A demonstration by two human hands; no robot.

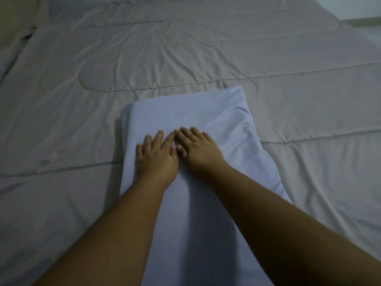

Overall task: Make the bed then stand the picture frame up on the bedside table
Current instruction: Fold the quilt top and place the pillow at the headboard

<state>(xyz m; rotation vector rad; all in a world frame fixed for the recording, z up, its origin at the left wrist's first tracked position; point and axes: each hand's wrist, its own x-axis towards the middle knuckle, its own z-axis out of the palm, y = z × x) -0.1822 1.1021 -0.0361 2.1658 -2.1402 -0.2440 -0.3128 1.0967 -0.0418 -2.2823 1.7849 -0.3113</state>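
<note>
A white pillow (191, 112) lies lengthwise on the grey quilted bedcover (206, 48), running from the middle of the view down toward me. Both my hands rest flat on its top, side by side and palms down. My left hand (154, 155) has its fingers spread and holds nothing. My right hand (198, 149) lies just beside it, index fingers nearly touching, also holding nothing. The pillow's near end is hidden under my forearms. The picture frame and the bedside table are out of view.
The bedcover is spread over the whole bed, with light wrinkles and stitched quilting lines. A yellowish pillow or cushion (16, 19) shows at the far left corner. The bed's far right edge (358, 21) meets a pale floor or wall.
</note>
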